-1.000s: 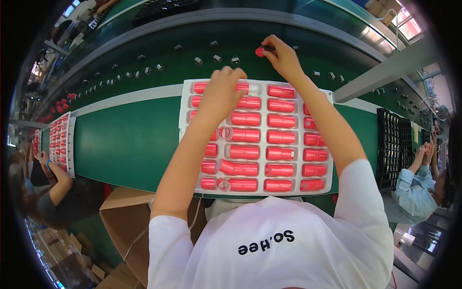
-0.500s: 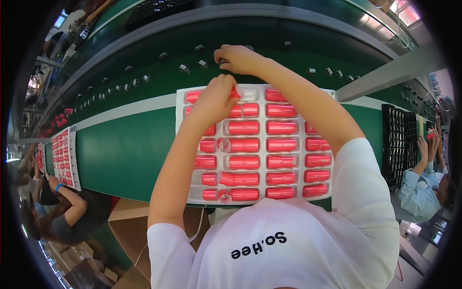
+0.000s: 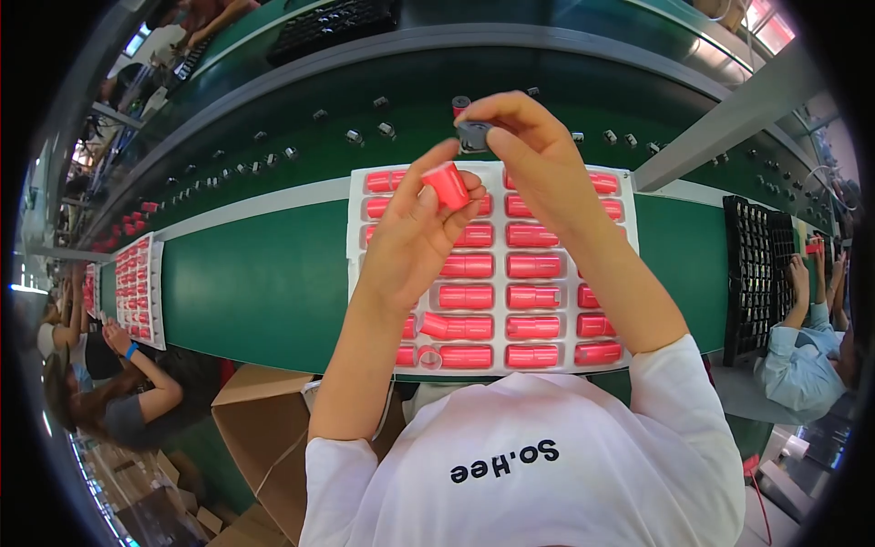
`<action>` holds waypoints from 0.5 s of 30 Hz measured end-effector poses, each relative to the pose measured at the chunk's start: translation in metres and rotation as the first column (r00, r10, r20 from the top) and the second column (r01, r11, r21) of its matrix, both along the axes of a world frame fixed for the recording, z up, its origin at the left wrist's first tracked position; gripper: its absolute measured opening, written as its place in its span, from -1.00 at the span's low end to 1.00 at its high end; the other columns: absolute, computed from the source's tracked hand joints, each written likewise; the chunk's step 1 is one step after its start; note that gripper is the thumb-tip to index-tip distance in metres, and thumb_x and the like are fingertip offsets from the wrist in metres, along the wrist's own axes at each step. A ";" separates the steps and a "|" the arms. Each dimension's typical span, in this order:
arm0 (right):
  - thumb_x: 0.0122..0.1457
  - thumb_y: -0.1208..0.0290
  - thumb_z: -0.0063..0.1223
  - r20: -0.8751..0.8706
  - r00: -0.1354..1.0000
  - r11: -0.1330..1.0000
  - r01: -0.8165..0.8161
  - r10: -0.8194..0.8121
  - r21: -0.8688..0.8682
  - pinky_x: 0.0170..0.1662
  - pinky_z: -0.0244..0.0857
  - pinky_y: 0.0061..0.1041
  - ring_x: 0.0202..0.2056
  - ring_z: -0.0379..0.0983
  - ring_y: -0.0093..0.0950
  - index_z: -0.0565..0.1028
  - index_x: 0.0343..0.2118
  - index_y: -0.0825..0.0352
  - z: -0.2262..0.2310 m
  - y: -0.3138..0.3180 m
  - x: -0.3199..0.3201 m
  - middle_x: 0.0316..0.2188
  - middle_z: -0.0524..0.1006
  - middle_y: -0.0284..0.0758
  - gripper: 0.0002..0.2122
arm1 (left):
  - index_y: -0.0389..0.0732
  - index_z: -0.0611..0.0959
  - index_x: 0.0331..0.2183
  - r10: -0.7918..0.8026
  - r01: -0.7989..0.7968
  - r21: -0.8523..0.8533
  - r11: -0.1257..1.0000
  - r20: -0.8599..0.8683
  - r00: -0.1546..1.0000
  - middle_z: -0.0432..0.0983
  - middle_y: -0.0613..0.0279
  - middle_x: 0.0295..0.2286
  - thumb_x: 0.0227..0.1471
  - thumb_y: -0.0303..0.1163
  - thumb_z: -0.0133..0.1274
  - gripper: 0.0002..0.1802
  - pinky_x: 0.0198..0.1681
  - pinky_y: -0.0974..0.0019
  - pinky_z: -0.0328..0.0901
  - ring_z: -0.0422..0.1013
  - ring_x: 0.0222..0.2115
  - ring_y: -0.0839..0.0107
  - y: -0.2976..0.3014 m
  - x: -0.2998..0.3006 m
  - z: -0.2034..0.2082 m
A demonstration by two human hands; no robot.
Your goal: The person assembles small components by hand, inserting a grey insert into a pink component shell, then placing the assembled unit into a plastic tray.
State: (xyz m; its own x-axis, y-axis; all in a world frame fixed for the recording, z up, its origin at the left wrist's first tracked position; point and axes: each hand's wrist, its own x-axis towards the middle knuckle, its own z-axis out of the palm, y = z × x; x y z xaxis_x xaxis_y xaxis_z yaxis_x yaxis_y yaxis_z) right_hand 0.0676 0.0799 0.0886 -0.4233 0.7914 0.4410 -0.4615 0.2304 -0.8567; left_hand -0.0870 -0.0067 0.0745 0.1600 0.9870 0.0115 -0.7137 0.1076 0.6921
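A short pink cylinder (image 3: pixel 446 186) is held in my left hand (image 3: pixel 407 232), pinched by thumb and fingers above the tray's far side. Just right of it, my right hand (image 3: pixel 540 159) grips a small dark grey fitting (image 3: pixel 474 137) between thumb and forefinger. The two pieces are close together but apart. Beneath both hands lies a white moulded tray (image 3: pixel 499 283), its pockets filled with rows of pink tubes (image 3: pixel 466 265). A clear ring (image 3: pixel 429 357) rests in the nearest row. My hands and forearms hide part of the tray.
Small silver fittings (image 3: pixel 355 137) are scattered along the green belt (image 3: pixel 301 155) beyond the tray. A pink piece with a dark top (image 3: pixel 460 107) stands there too. A grey metal post (image 3: pixel 720 128) slants at right. Black trays (image 3: pixel 749 273) and co-workers flank me; a cardboard box (image 3: pixel 260 410) sits lower left.
My left hand has lifted from the tray's far row with the pink cylinder. My right hand has come back from the belt, moving rightward, with the grey fitting now showing in it.
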 end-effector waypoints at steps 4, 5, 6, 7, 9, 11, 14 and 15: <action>0.12 0.56 0.01 0.165 0.978 0.992 0.123 -0.127 0.039 -0.04 0.30 -0.55 -0.16 0.42 -0.53 0.46 -0.26 0.33 0.000 -0.023 0.016 -0.22 0.48 -0.29 -0.87 | -0.18 0.41 -0.07 0.084 -0.077 0.045 0.996 -0.212 0.974 0.41 0.15 -0.15 0.14 -0.31 0.06 -0.66 0.07 0.38 0.31 0.39 -0.08 0.38 -0.003 -0.006 -0.013; 0.11 0.57 0.02 0.116 0.987 0.994 0.112 -0.111 -0.005 -0.04 0.31 -0.56 -0.16 0.43 -0.53 0.46 -0.27 0.33 0.000 -0.027 0.019 -0.22 0.49 -0.28 -0.88 | -0.18 0.41 -0.07 0.082 -0.074 0.046 0.996 -0.212 0.974 0.41 0.15 -0.15 0.14 -0.31 0.06 -0.66 0.07 0.38 0.31 0.39 -0.08 0.38 -0.004 -0.006 -0.016; 0.11 0.57 0.02 0.117 0.987 0.994 0.114 -0.112 -0.006 -0.04 0.31 -0.56 -0.16 0.43 -0.53 0.46 -0.27 0.33 0.000 -0.030 0.021 -0.22 0.49 -0.28 -0.88 | -0.17 0.42 -0.09 0.076 -0.066 0.065 0.996 -0.183 0.980 0.42 0.18 -0.16 0.13 -0.29 0.08 -0.66 0.03 0.42 0.34 0.40 -0.10 0.39 -0.005 -0.006 -0.019; 0.10 0.59 0.02 0.118 0.984 0.991 0.136 -0.135 0.002 -0.04 0.31 -0.56 -0.17 0.43 -0.53 0.46 -0.28 0.33 0.001 -0.032 0.024 -0.22 0.49 -0.28 -0.88 | -0.15 0.43 -0.11 0.066 -0.054 0.086 0.995 -0.153 0.986 0.43 0.21 -0.17 0.11 -0.28 0.09 -0.67 -0.01 0.45 0.37 0.42 -0.12 0.40 -0.005 -0.006 -0.019; 0.10 0.61 0.03 0.121 0.980 0.987 0.159 -0.159 0.009 -0.04 0.32 -0.56 -0.18 0.43 -0.53 0.46 -0.28 0.33 0.001 -0.036 0.025 -0.22 0.49 -0.28 -0.88 | -0.13 0.44 -0.13 0.098 -0.095 0.039 0.995 -0.112 0.989 0.45 0.21 -0.20 0.12 -0.26 0.08 -0.69 -0.04 0.44 0.40 0.44 -0.14 0.41 -0.006 -0.001 -0.014; 0.10 0.61 0.05 0.001 0.984 0.984 0.177 -0.177 -0.016 -0.04 0.32 -0.55 -0.18 0.43 -0.52 0.46 -0.29 0.33 -0.001 -0.041 0.020 -0.21 0.49 -0.27 -0.88 | -0.12 0.45 -0.15 0.129 -0.130 -0.011 0.991 -0.072 0.989 0.47 0.21 -0.23 0.12 -0.24 0.08 -0.71 -0.08 0.43 0.42 0.46 -0.16 0.43 -0.007 0.007 -0.008; 0.10 0.60 0.07 -0.050 0.963 0.964 0.265 -0.264 0.006 -0.06 0.33 -0.55 -0.19 0.44 -0.51 0.48 -0.28 0.34 -0.004 -0.048 0.010 -0.22 0.48 -0.27 -0.87 | -0.12 0.42 -0.14 0.141 -0.141 -0.005 0.990 0.045 0.989 0.46 0.22 -0.23 0.14 -0.20 0.03 -0.69 -0.07 0.43 0.42 0.45 -0.13 0.42 -0.009 0.021 0.001; 0.10 0.60 0.07 -0.049 0.963 0.964 0.267 -0.267 0.006 -0.06 0.33 -0.55 -0.19 0.44 -0.51 0.48 -0.28 0.34 -0.005 -0.049 0.007 -0.22 0.48 -0.27 -0.87 | -0.13 0.41 -0.13 0.166 -0.164 -0.036 0.986 0.059 0.984 0.46 0.21 -0.23 0.16 -0.18 0.01 -0.68 -0.08 0.45 0.42 0.46 -0.15 0.43 -0.010 0.025 0.002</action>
State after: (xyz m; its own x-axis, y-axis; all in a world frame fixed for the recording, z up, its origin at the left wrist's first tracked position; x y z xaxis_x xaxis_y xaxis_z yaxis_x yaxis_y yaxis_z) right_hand 0.0746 0.0314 0.0836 -0.1759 0.8673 0.4656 -0.4217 0.3610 -0.8317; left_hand -0.0617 -0.0166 0.0769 -0.0054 0.9999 -0.0142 -0.7643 0.0050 0.6449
